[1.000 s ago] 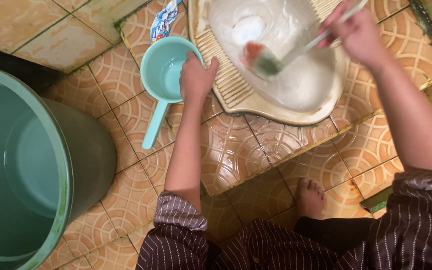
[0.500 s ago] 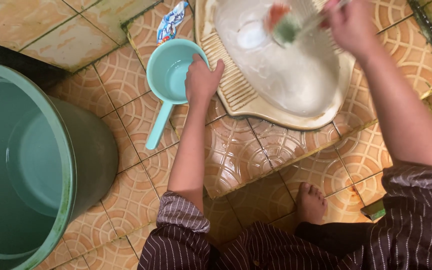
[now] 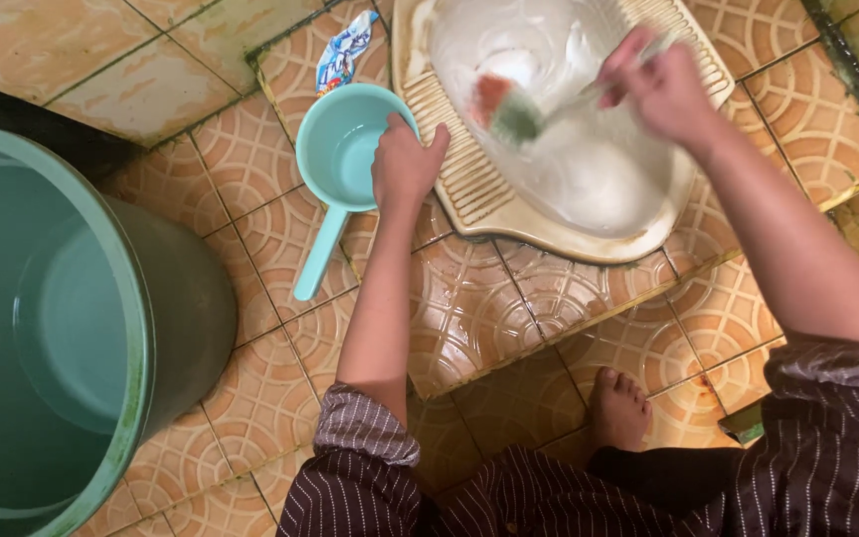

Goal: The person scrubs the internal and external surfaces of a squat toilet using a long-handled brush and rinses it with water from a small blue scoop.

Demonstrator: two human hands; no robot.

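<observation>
Brush gripped in right hand, bristles inside squat toilet

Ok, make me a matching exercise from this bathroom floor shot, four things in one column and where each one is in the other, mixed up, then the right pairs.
Things:
1. brush
2. dipper
3. big green bucket
4. crumpled wrapper

Places:
A. on the tiles at the far left
B. in the right hand, over the squat toilet bowl
C. on the tiles above the dipper, beside the toilet's edge
D. under the left hand, which rests on its rim

Pairs: 1-B, 2-D, 3-A, 4-C
</observation>
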